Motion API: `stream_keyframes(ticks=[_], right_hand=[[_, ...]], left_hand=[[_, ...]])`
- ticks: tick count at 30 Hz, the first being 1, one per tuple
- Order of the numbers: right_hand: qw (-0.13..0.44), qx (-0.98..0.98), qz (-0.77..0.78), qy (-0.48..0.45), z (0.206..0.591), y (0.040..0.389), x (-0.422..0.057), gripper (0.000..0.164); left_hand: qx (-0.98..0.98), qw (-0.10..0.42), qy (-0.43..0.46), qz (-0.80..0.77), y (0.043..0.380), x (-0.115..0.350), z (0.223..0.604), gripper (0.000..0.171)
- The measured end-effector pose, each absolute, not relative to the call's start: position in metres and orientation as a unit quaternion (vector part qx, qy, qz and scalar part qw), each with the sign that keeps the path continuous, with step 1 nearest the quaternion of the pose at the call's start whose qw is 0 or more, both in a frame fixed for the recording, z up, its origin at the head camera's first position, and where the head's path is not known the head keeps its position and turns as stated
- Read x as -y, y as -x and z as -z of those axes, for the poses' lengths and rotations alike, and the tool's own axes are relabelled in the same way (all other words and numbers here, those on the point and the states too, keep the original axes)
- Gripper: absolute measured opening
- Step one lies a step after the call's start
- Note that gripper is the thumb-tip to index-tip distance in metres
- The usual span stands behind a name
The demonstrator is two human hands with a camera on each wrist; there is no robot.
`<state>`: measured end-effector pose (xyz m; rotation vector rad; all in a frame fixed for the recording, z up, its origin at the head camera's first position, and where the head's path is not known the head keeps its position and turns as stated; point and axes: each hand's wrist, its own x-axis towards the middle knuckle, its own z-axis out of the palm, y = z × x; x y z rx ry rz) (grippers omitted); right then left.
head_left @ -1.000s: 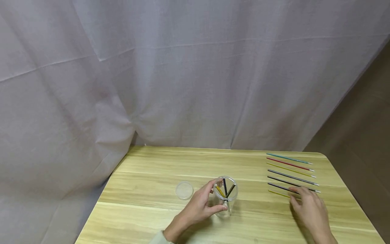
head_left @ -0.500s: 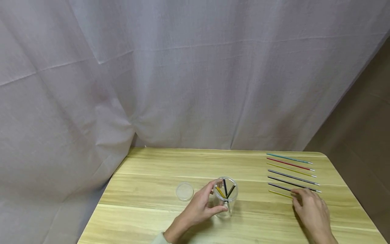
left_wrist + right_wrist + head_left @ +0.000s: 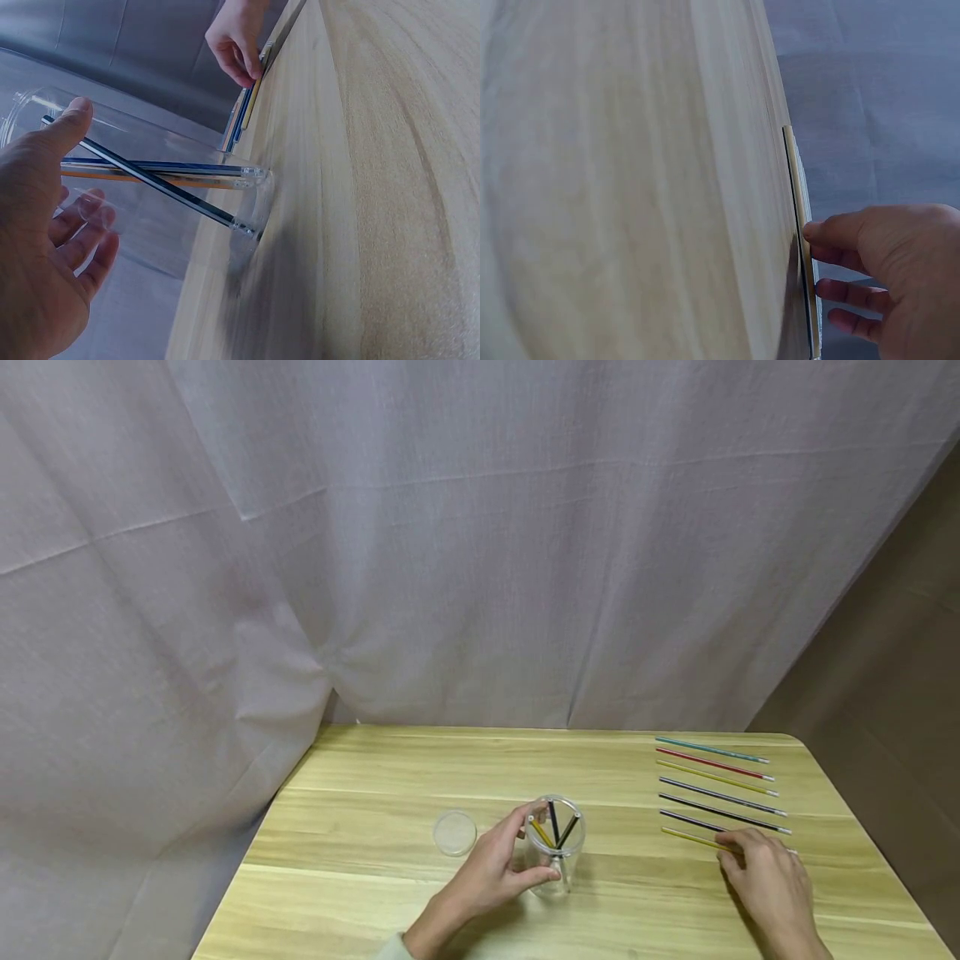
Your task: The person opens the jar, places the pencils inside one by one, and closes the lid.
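In the head view my left hand grips a clear plastic jar, thumb on the near side and fingers behind. The jar stands upright and lidless on the table. Inside it lean a yellow pencil and two dark pencils, their tipped lower ends at the jar's bottom in the left wrist view. Over on the right, my right hand pinches the nearest yellow pencil of a row, still lying on the table. The right wrist view has the thumb on that pencil's side, with the index fingertip partly hidden.
Beyond the right hand lie several more pencils, among them dark ones, a yellow one, a red one and a teal one. A round clear lid rests left of the jar. Grey cloth hangs behind the wooden table.
My right hand has shifted slightly right and nearer along the front yellow pencil, and its fingers have come down onto it. The left hand and jar stay in place.
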<state>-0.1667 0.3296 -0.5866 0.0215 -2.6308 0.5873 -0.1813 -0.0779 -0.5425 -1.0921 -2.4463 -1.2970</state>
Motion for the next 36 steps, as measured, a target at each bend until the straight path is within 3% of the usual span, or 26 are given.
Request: stream_keyframes(ticks=[36], right_hand=[[0.292,0.919,-0.261,-0.040,0.605,0.177,-0.344,0.023]], left_hand=[[0.815,0.076,0.367,0.442,0.182,0.078,0.542,0.090]])
